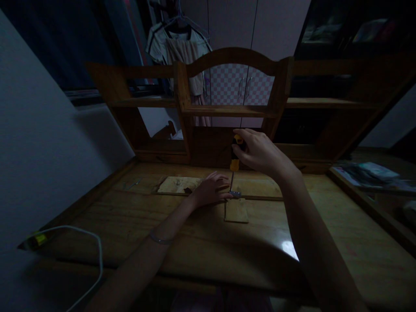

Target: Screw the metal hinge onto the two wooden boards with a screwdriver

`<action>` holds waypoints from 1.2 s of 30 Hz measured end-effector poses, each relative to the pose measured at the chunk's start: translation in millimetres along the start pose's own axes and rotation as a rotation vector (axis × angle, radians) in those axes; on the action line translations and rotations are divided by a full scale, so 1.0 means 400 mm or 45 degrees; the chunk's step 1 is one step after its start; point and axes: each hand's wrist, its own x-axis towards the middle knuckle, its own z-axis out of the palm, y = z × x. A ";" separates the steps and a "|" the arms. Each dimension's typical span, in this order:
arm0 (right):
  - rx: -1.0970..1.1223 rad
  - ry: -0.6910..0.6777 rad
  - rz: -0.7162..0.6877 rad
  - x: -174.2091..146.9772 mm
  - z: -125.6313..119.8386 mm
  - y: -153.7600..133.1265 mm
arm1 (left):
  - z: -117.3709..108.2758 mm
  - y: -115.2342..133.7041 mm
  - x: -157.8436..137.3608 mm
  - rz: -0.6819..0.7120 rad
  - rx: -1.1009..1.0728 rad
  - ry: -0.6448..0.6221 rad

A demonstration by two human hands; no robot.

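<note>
My right hand (pixel 260 151) is closed around the yellow and black handle of a screwdriver (pixel 234 164), held upright. Its shaft runs down to a small metal hinge (pixel 235 194), which bridges a long wooden board (pixel 260 189) and a small square wood piece (pixel 236 211). Flat across the long board lies my left hand (pixel 212 188), fingers stretched toward the hinge and the screwdriver tip. Whether a screw sits under the tip is too small to tell.
The work lies on a wooden desk (pixel 136 216) with a shelf unit (pixel 227 112) along its back. A white cable (pixel 100 247) and a yellow-black object (pixel 37 240) are at the left. Papers (pixel 373 173) lie at the right, behind a raised wooden edge.
</note>
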 end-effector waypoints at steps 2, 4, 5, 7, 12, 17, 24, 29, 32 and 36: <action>-0.006 0.002 0.001 0.000 0.002 0.002 | 0.011 0.010 0.003 -0.036 -0.165 0.070; -0.008 0.002 -0.002 -0.001 0.004 0.003 | 0.020 0.017 0.005 -0.078 -0.278 0.105; -0.007 0.002 -0.005 -0.001 0.004 0.003 | 0.023 0.020 0.005 -0.085 -0.309 0.107; -0.007 0.005 -0.007 -0.003 0.003 0.002 | 0.026 0.023 0.006 -0.090 -0.339 0.102; 0.025 -0.004 -0.032 -0.002 -0.004 0.001 | 0.024 0.027 0.006 -0.136 -0.372 0.085; 0.071 -0.012 -0.049 0.001 -0.008 0.002 | 0.022 0.027 0.007 -0.110 -0.383 0.101; 0.123 0.066 -0.062 -0.003 -0.033 0.008 | 0.013 0.037 0.008 -0.135 -0.373 0.069; 0.129 0.091 -0.052 -0.008 -0.051 0.003 | 0.006 0.043 0.009 -0.104 -0.363 0.036; 0.119 0.048 -0.058 -0.006 -0.043 0.000 | 0.009 0.037 0.009 -0.080 -0.353 0.044; 0.126 0.038 -0.097 -0.002 -0.030 0.000 | 0.016 0.029 0.006 -0.078 -0.336 0.064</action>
